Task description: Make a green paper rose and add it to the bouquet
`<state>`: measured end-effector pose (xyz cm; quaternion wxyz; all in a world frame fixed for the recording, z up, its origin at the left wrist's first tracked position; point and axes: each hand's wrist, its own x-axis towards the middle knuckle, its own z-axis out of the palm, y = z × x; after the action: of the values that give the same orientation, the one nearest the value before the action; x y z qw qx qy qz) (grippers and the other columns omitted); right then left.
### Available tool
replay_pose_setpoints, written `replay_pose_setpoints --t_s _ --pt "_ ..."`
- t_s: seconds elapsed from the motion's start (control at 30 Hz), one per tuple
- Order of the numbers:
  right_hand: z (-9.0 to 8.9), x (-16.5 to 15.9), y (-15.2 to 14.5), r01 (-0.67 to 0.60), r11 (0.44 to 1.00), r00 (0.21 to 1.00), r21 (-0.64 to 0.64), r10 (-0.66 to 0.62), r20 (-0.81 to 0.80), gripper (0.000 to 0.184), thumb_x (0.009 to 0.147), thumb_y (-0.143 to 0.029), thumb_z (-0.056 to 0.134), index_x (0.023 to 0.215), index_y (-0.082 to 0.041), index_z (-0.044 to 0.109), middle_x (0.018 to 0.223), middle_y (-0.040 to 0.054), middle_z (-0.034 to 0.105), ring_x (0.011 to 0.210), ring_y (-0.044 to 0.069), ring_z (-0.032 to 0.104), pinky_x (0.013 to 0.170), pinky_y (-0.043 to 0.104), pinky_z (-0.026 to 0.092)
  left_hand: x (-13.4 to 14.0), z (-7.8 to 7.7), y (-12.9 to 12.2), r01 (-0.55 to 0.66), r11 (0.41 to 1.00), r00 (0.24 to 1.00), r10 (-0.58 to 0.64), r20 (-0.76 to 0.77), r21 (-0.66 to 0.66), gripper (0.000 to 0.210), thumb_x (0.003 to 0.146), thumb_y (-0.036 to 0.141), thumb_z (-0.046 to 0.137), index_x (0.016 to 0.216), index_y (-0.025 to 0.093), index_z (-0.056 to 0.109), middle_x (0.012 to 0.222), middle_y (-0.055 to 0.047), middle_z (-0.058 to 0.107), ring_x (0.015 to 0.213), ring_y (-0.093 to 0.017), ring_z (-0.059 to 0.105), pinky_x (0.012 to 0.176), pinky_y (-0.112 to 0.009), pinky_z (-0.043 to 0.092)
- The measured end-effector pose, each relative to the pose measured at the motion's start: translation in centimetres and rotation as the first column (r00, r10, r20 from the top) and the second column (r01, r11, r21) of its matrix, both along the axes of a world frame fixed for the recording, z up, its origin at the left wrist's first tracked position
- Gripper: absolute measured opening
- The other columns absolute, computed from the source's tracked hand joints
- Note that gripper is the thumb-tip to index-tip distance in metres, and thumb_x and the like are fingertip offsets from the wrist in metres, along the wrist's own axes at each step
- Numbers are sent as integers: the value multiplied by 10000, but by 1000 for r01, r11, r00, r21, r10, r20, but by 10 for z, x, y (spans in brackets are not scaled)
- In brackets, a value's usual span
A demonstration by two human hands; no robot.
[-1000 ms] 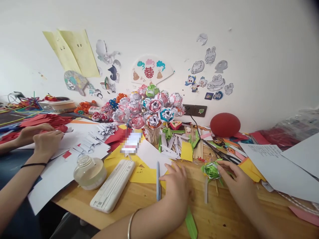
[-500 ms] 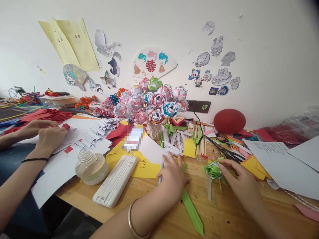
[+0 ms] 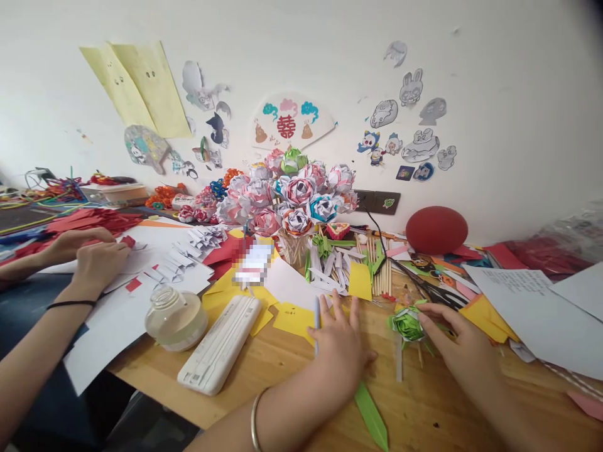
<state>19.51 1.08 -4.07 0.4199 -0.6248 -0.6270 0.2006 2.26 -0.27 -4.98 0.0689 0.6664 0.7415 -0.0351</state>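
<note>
My left hand [image 3: 340, 339] lies palm down on the wooden table with its fingers spread. It covers part of a green folded paper strip [image 3: 373, 415], whose pointed end sticks out toward me. Beside its fingers is a slim pale blue stick [image 3: 316, 317], perhaps a pen; whether the hand grips it is not clear. A green and white paper flower [image 3: 407, 325] is pinched between the thumb and fingers of my right hand [image 3: 464, 345]. Below the flower hang a white strip [image 3: 399, 361] and a thin wooden stick.
At the back stands a bunch of paper flowers [image 3: 298, 191]. A glass jar [image 3: 175, 320] and a white power bank [image 3: 220, 345] sit to the left. Further left, another person's hands [image 3: 101, 257] fold red paper. A red balloon [image 3: 437, 230] and paper sheets [image 3: 527, 307] lie to the right.
My left hand has slid a little to the right, along with the pale blue stick, baring more yellow paper and hiding the green strip's far end. My right hand still holds the flower.
</note>
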Motion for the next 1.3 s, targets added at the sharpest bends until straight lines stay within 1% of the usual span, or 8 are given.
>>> replay_pose_setpoints --t_s 0.33,0.43,0.53,0.63,0.77,0.9,1.17,1.3 --pt "-1 -3 0 6 1000 999 13 -7 36 337 678 -502 526 824 -227 655 901 59 690 855 263 635 737 371 504 8 10 -21 111 994 993 -110 -42 8 978 628 677 587 1393 354 70 1497 -73 -8 1356 -398 77 846 -680 386" --pt "0 -4 -2 4 1000 999 9 -5 49 335 681 -500 525 826 -227 654 916 57 692 857 262 636 729 364 510 10 7 -24 209 975 978 -205 -46 81 953 635 686 574 1401 318 143 1496 -91 45 1359 -387 74 951 -693 262" --pt "0 -5 -3 -8 1000 999 2 8 49 326 684 -497 531 825 -230 656 918 55 697 857 263 638 729 363 515 15 5 -25 304 928 952 -301 -48 214 1007 636 684 575 1418 207 158 1483 -158 130 1360 -375 92 1018 -655 200" --pt "1 -4 -4 -17 1000 999 19 16 52 314 687 -494 538 815 -235 661 901 51 702 841 263 642 728 369 519 18 7 -26 351 877 932 -362 -28 328 1027 657 671 567 1416 93 184 1455 -216 220 1348 -370 167 1033 -586 276" --pt "-2 -3 -5 -26 999 996 30 23 80 310 686 -505 547 793 -240 665 896 49 700 841 262 642 722 370 522 20 8 -29 402 840 902 -432 1 364 977 695 628 566 1390 20 248 1408 -250 329 1306 -381 286 1022 -539 342" --pt "-4 -4 -7 -40 998 994 39 36 100 321 696 -517 541 809 -245 670 914 52 695 880 266 634 749 384 517 19 5 -29 446 806 875 -485 1 389 900 720 537 603 1373 5 286 1355 -246 433 1245 -391 395 1006 -524 372" --pt "-7 -5 -9 -69 993 988 91 56 147 325 735 -532 518 786 -245 663 875 54 690 836 255 637 725 387 519 18 6 -25 434 771 855 -515 56 465 746 751 406 611 1332 9 361 1174 -205 593 1103 -355 532 957 -525 415" --pt "-10 -5 -10 -112 987 980 118 90 177 298 760 -516 514 770 -251 651 864 47 680 834 249 630 742 384 513 18 1 -24 450 747 853 -521 11 489 595 804 279 538 1303 -9 391 1114 -200 622 1071 -329 558 951 -520 420"
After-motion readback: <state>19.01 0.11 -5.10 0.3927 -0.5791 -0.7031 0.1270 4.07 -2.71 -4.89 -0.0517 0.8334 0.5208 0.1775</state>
